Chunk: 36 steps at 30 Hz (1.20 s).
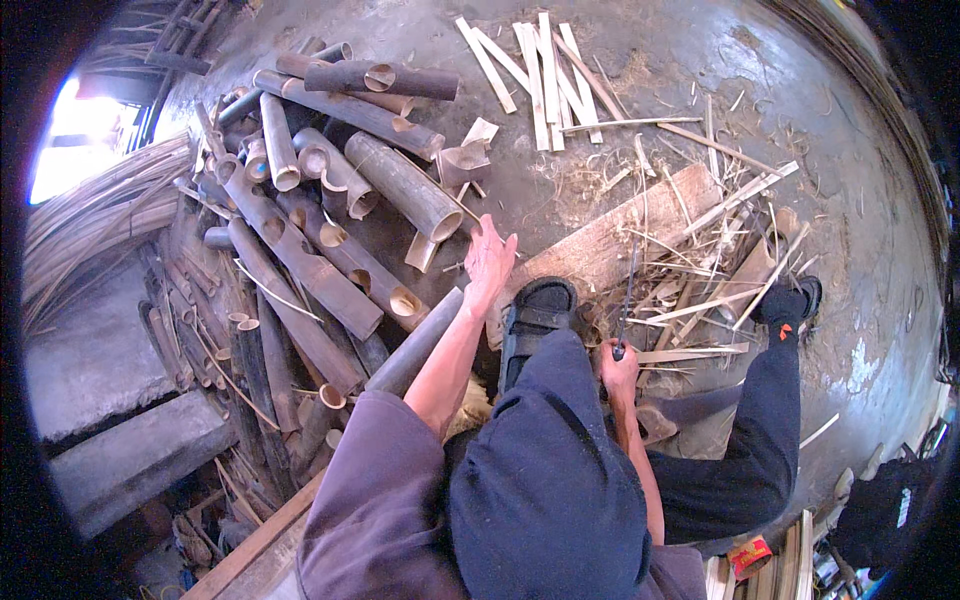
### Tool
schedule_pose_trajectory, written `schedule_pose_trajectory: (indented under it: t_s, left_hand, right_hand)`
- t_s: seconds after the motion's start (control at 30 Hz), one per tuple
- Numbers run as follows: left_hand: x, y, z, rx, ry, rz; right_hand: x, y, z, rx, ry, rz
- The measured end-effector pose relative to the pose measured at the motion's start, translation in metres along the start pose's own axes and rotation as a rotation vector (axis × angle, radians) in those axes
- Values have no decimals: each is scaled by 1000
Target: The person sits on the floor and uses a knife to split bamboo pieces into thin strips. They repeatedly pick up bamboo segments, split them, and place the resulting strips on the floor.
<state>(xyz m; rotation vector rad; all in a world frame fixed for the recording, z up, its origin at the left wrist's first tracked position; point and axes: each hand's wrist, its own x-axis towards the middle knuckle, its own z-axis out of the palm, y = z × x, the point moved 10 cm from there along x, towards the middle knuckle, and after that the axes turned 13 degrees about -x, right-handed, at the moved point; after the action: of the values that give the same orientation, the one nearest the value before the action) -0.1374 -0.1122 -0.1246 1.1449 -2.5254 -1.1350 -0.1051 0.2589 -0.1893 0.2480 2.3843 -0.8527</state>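
Note:
My left hand reaches forward beside the open end of a thick bamboo tube. Its thumb stands apart from the fingers, and I see nothing held in it; a thin sliver lies close to the fingertips. Low at the right, my right hand is closed around the dark handle of a knife, whose long narrow blade points away from me. Between the hands, my foot in a dark sandal rests at the near end of a wooden board.
Cut bamboo tubes are heaped at the left. Pale split strips lie on the floor ahead. Shavings and slats cover the ground right of the board, near my other foot. Concrete blocks stand far left.

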Motion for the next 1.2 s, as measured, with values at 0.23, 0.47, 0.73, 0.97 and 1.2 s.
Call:
schedule_pose_trajectory:
  t_s: [0.23, 0.47, 0.73, 0.97, 1.2]
  left_hand:
    - [-14, -8, -2, -886, 66, -231]
    - [-62, 102, -20, -1444, -183, -58]
    - [-10, 158, -26, -1561, -197, 48]
    - [-23, 138, -61, -1485, -91, -24]
    - [-61, 147, -74, -614, -191, 152]
  right_hand:
    - [0, 2, 2, -65, -45, 19]
    - [-2, -6, -13, -137, 229, -169]
    - [-36, -46, -46, 64, 101, -45]
    - [-52, -80, -59, -34, 139, -187]
    - [-89, -183, -42, 58, -80, -415]
